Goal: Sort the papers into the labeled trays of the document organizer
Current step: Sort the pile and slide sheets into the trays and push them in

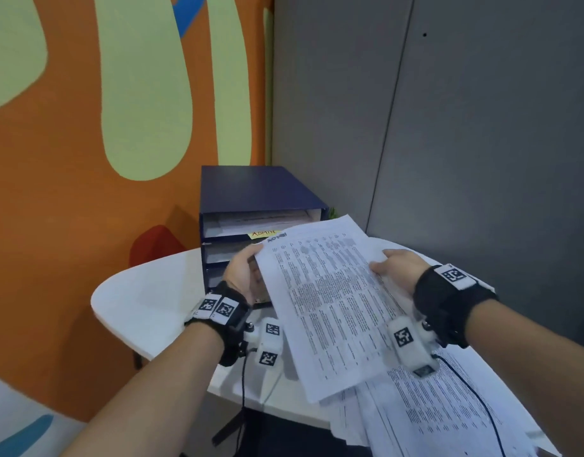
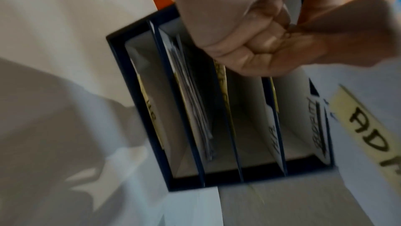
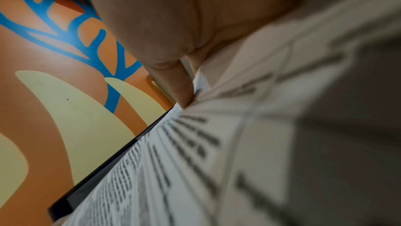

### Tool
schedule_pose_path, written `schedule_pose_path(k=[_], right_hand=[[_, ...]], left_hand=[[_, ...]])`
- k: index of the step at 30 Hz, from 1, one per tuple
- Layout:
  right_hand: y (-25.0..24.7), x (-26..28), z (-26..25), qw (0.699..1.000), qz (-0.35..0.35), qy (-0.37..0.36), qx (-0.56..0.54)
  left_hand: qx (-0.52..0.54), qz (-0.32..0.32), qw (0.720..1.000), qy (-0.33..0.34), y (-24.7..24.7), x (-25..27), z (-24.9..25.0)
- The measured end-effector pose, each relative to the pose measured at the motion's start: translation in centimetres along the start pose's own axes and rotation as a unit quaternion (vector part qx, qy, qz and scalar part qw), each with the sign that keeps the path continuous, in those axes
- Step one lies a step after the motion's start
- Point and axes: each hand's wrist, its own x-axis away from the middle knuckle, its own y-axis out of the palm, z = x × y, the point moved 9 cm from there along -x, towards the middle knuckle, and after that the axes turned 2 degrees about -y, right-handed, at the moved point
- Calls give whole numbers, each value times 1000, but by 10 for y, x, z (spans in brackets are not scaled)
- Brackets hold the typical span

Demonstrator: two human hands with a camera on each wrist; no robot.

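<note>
Head view: both hands hold one printed sheet point(image 1: 330, 301) above the desk point(image 1: 145, 308), tilted, its far edge just short of the document organizer point(image 1: 261, 199). The left hand point(image 1: 241, 275) grips the sheet's left edge, fingers curled round it; the right hand point(image 1: 399, 268) grips the right edge, thumb on top. Beyond the left hand stands the organizer, a dark blue unit of stacked trays. The top tray already carries papers, and a yellow label point(image 1: 263, 233) reading "ADMIN" sits below it. Below and to the right of the right hand lies a loose pile of papers point(image 1: 442, 407) — unsorted, by the look of it, and sizeable.

Left wrist view: the fingers point(image 2: 249, 58) are curled on the sheet's edge. Ahead of them the organizer's open front point(image 2: 217, 109) shows four trays; one holds a visible stack, the others appear thin or bare, though blur limits certainty. Yellow labels are fixed to the tray fronts, mostly unreadable. A larger yellow tag with "AD" point(image 2: 369, 126) lies close to the lens, apparently on the held sheet.

Right wrist view: the thumb point(image 3: 182, 89) presses on the sheet's printed face point(image 3: 195, 152); the picture is otherwise badly blurred.

Assessment: sorting is under way but far from complete — some papers filed, one in hand and probably bound for the ADMIN tray, the pile outstanding.
</note>
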Motion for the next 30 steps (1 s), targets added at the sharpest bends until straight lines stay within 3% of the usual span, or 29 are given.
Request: schedule_pose_path(k=[4, 7, 10, 15, 18, 24, 30], right_hand=[[23, -13, -32, 997, 5, -34, -62], [43, -16, -49, 994, -20, -40, -95], [58, -18, -59, 992, -38, -43, -115], [73, -16, -53, 998, -35, -39, -30], [74, -17, -45, 999, -37, -28, 11], [51, -24, -51, 998, 13, -44, -43], [34, -39, -57, 987, 68, -23, -144]], left_hand=[[26, 53, 998, 4, -42, -5, 22], [53, 117, 989, 73, -72, -1, 47], [7, 173, 978, 119, -91, 3, 63], [56, 123, 990, 43, -92, -3, 48], [60, 85, 994, 42, -80, -2, 48], [84, 2, 991, 106, -43, 4, 71], [-64, -77, 994, 43, -25, 12, 49]])
